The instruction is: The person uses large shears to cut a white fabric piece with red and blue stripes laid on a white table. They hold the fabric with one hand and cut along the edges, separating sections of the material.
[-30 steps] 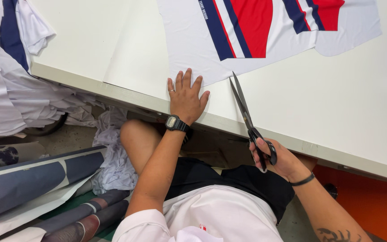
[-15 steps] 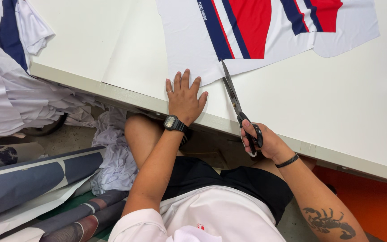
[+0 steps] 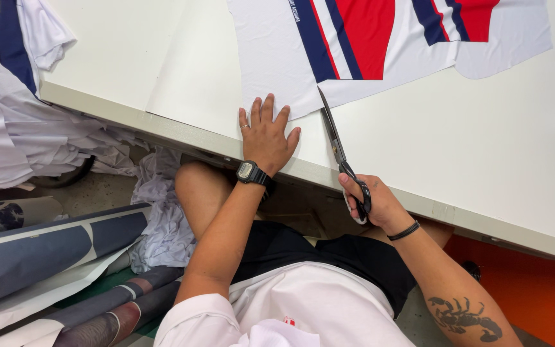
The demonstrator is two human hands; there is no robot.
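**Ana:** Head view: what are the hands doing?

**Ben:** His left hand lies flat, fingers spread, pressing the white fabric panel with red and navy stripes onto the white counter. His right hand is clenched through the loops of the long black-handled steel scissors, blades closed, tips at the panel's near edge.

**Ana:** How would you cut well here?

**Ben:** I'd keep the cloth taut under the palm, the lower blade riding the counter, fingers clear of the blades.

**Ana:** And the room?

**Ben:** Crumpled white offcuts lie under the counter; grey printed rolls rest on the floor.
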